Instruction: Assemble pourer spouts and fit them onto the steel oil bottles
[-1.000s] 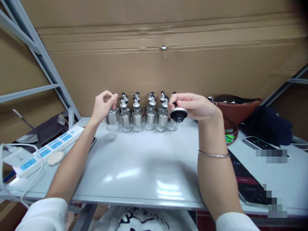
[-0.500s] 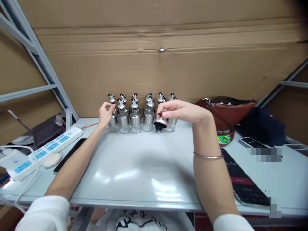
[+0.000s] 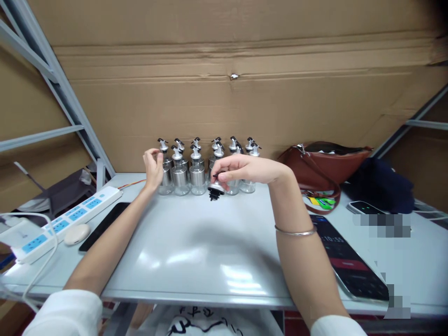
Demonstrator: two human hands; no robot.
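My left hand point(image 3: 153, 170) is at the left end of the bottle group, its thumb and fingers closed around the upper part of the leftmost front glass bottle point(image 3: 166, 182). No spout top shows on that bottle, though the hand covers part of its neck. My right hand point(image 3: 236, 170) pinches a pourer spout point(image 3: 216, 188) from above, with its ribbed black stopper pointing down. It hangs in front of the bottles, clear of the table. Several steel-banded glass bottles point(image 3: 180, 178) with silver and black pourer tops stand upright in two rows; my right hand hides some of them.
On the left of the white table point(image 3: 168, 266) lie a power strip point(image 3: 75, 213), a round white case point(image 3: 77, 234) and a black phone point(image 3: 104, 227). To the right are a brown bag point(image 3: 322, 163), a dark cap point(image 3: 381, 186) and a large phone point(image 3: 350, 261). Cardboard point(image 3: 224, 107) stands behind.
My right hand has moved left and slightly toward me with the pourer spout. The left hand has shifted a little left and down, its thumb now more upright.
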